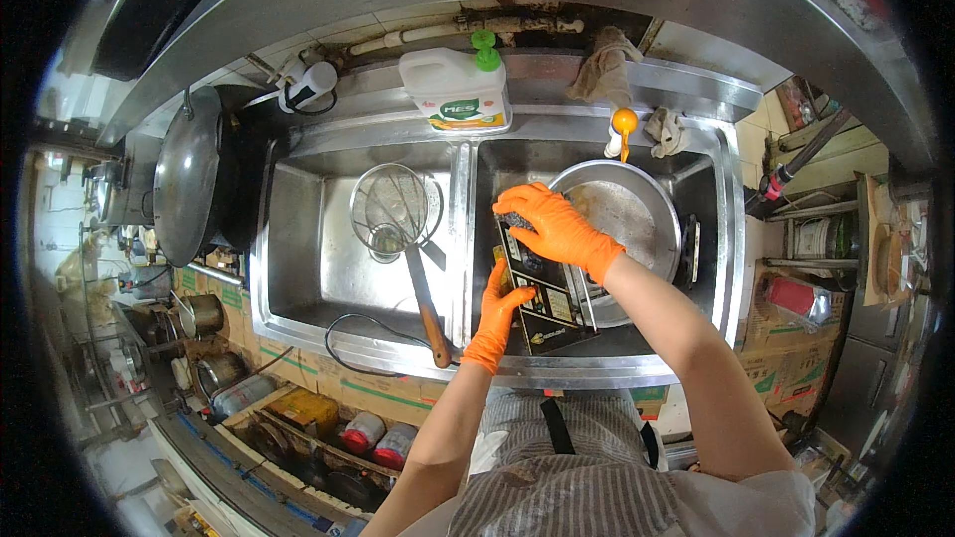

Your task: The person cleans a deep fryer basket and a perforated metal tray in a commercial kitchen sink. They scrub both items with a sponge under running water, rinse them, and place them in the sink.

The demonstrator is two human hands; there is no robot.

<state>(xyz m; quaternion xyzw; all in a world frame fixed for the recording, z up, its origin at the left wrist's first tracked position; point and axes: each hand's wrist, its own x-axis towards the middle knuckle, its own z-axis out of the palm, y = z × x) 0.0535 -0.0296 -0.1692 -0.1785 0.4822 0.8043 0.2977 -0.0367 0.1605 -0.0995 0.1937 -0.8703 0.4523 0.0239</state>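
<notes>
Over the right sink basin, my left hand (501, 313), in an orange rubber glove, grips the left edge of a flat black appliance panel (550, 291) with printed markings. My right hand (556, 227), gloved alike, presses a dark scouring pad (516, 221) on the panel's far end; the fingers cover much of the pad. The panel is tilted in the basin. Beside it, partly behind my right wrist, a large round metal basin (623, 198) stands under an orange-handled tap (624, 121).
A wire skimmer (389, 207) with a wooden handle lies across the left sink basin (295, 239). A white detergent jug (453, 89) with a green pump stands behind the divider. Cloths (666, 131) lie near the tap. A large wok (186, 175) leans at the left.
</notes>
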